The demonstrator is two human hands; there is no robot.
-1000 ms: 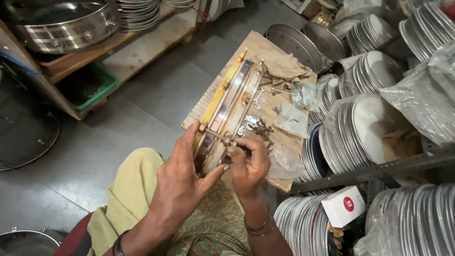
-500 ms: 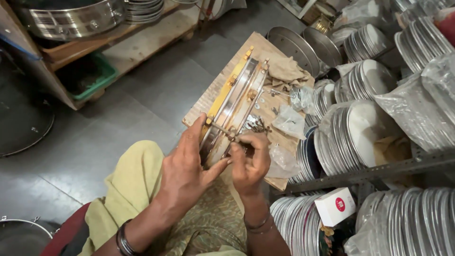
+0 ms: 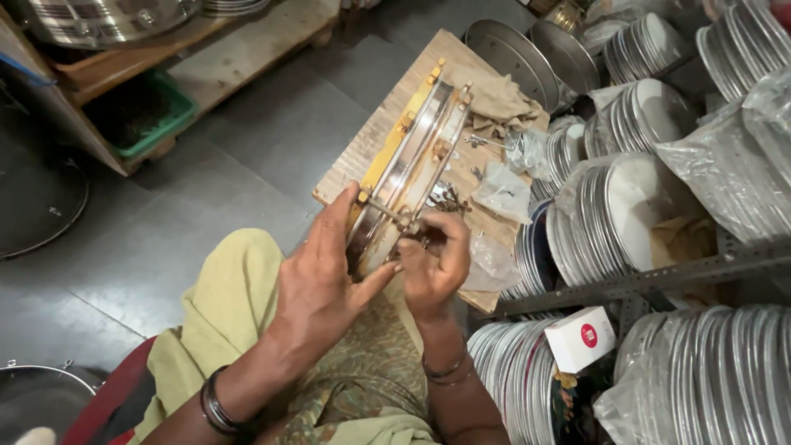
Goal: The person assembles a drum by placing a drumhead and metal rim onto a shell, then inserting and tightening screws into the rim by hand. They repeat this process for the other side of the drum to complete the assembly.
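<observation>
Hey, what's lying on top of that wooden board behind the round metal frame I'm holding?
On the wooden board lie a crumpled brown cloth, clear plastic bags and loose small metal parts. The round metal frame and both hands cover the board's near end.

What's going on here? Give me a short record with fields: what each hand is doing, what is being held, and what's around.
Left hand: grips the near rim of the round metal frame, which stands on edge.
Right hand: fingers pinch a small fitting on the frame's rim.
Support: the frame leans on a wooden board.
On the board: crumpled cloth, small plastic bags.
Right side: racks of stacked steel plates, a white box.
Floor: grey, with a green crate.
</observation>
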